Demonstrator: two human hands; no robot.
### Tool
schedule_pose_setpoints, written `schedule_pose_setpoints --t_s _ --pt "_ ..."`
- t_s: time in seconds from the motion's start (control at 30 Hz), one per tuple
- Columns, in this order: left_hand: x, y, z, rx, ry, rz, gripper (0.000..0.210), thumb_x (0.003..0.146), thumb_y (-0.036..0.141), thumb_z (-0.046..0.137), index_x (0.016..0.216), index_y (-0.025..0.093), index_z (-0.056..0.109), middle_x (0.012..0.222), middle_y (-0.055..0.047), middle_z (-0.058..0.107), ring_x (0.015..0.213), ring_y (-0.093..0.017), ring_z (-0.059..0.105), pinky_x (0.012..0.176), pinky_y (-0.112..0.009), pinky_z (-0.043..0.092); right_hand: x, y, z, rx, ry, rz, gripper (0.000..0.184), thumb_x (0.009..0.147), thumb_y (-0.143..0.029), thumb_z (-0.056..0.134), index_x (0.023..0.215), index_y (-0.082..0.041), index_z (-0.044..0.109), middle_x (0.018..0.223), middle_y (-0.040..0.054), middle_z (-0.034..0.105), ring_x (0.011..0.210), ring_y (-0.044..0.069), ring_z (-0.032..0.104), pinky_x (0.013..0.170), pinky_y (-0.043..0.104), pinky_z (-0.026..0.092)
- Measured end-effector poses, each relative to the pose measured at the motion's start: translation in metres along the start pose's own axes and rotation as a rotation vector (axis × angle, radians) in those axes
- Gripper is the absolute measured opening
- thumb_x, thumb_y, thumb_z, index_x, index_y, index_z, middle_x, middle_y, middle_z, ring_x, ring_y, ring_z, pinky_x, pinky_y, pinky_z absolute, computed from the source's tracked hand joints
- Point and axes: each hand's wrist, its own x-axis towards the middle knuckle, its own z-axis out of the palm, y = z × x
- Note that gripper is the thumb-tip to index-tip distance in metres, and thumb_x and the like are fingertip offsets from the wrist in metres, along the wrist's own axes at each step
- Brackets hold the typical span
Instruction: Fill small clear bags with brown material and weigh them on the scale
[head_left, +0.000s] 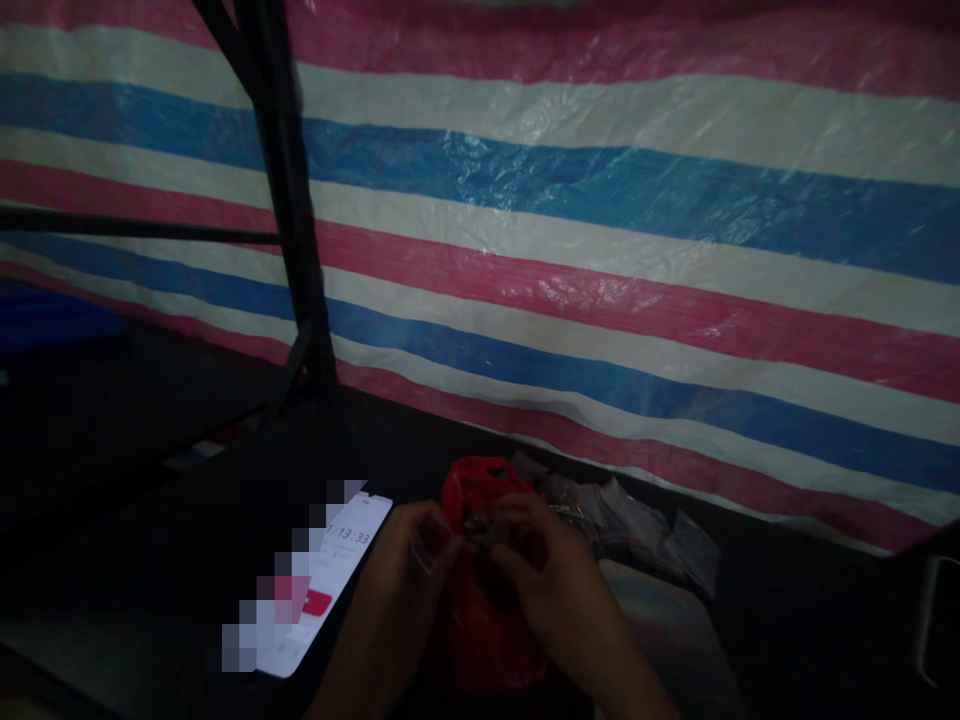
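Note:
My left hand [421, 560] is closed, its fingertips pinched on a small clear plastic bag [430, 545] whose pale edge shows by the thumb. Opposite it, my right hand [536, 555] is also pinched; dim light hides what its fingers hold. Between the fingertips are small shiny brass-coloured pieces [476, 523], too dark to tell apart. Directly beneath both hands lies a red plastic bag [491, 640], its crumpled top rising behind the fingers.
Several small clear plastic bags [634, 520] lie behind my right hand, beside a flat greyish panel [660, 620]. A lit phone [330, 590] rests left of my hands on the dark table [225, 520]. Behind stand a dark metal frame [289, 200] and a striped plastic sheet [600, 220].

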Motion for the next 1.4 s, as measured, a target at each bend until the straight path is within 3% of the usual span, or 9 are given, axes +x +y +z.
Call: schedule_pose_setpoints --t_s 0.13,0.3,0.57,0.83,1.0,1.2,1.4 --pt "-0.004 -0.002 0.001 0.009 -0.125 -0.060 0.030 0.100 0.054 0.056 0.111 0.028 0.067 0.108 -0.004 0.070 0.096 -0.026 0.067 0.082 -0.037 0.055 -0.003 -0.014 0.000 0.047 0.006 -0.067 0.037 0.086 -0.010 0.064 0.116 -0.029 0.072 0.115 -0.0001 0.079 0.107 0.021 0.074 0.096 0.035 0.054" --pt "-0.005 0.003 0.004 -0.047 -0.148 -0.044 0.039 0.103 0.058 0.048 0.115 0.025 0.066 0.120 -0.011 0.070 0.105 -0.028 0.068 0.089 -0.040 0.056 -0.005 -0.020 0.002 -0.085 0.033 -0.275 0.041 0.085 -0.002 0.060 0.110 -0.029 0.077 0.120 0.0006 0.076 0.115 0.019 0.070 0.106 0.034 0.052" --pt "-0.005 0.007 0.008 -0.127 -0.181 -0.086 0.034 0.099 0.055 0.060 0.115 0.025 0.062 0.121 -0.008 0.070 0.107 -0.026 0.069 0.092 -0.039 0.055 -0.003 -0.018 0.005 -0.164 0.054 -0.345 0.045 0.091 -0.006 0.056 0.124 -0.030 0.075 0.132 0.0033 0.074 0.124 0.021 0.069 0.112 0.039 0.052" --pt "-0.005 0.006 0.009 -0.128 -0.177 -0.078 0.034 0.097 0.050 0.062 0.119 0.024 0.062 0.121 -0.008 0.071 0.109 -0.027 0.069 0.094 -0.039 0.054 -0.005 -0.024 0.002 -0.163 0.093 -0.323 0.045 0.093 -0.009 0.059 0.129 -0.033 0.072 0.135 0.0001 0.074 0.128 0.020 0.067 0.113 0.037 0.050" --pt "-0.004 0.011 0.006 -0.024 -0.107 -0.090 0.026 0.093 0.049 0.063 0.107 0.026 0.064 0.096 -0.002 0.071 0.087 -0.024 0.069 0.077 -0.035 0.055 -0.002 -0.019 -0.009 -0.201 0.150 -0.252 0.043 0.091 -0.009 0.062 0.126 -0.031 0.073 0.134 0.0015 0.074 0.126 0.022 0.067 0.111 0.039 0.049" --pt "-0.001 0.007 0.005 0.020 -0.043 -0.138 0.022 0.089 0.046 0.067 0.096 0.026 0.059 0.088 -0.002 0.069 0.083 -0.027 0.070 0.074 -0.037 0.054 0.004 0.010 -0.011 -0.498 0.051 -0.066 0.043 0.082 0.004 0.057 0.110 -0.022 0.077 0.121 0.0092 0.078 0.120 0.030 0.068 0.107 0.045 0.047" --pt "-0.001 0.002 0.007 -0.025 -0.055 -0.160 0.014 0.084 0.033 0.065 0.096 0.027 0.060 0.088 -0.001 0.071 0.086 -0.028 0.073 0.075 -0.038 0.055 0.004 0.009 0.006 -0.555 0.002 -0.052 0.044 0.078 0.006 0.055 0.104 -0.024 0.075 0.113 0.0059 0.079 0.116 0.030 0.066 0.098 0.044 0.045"
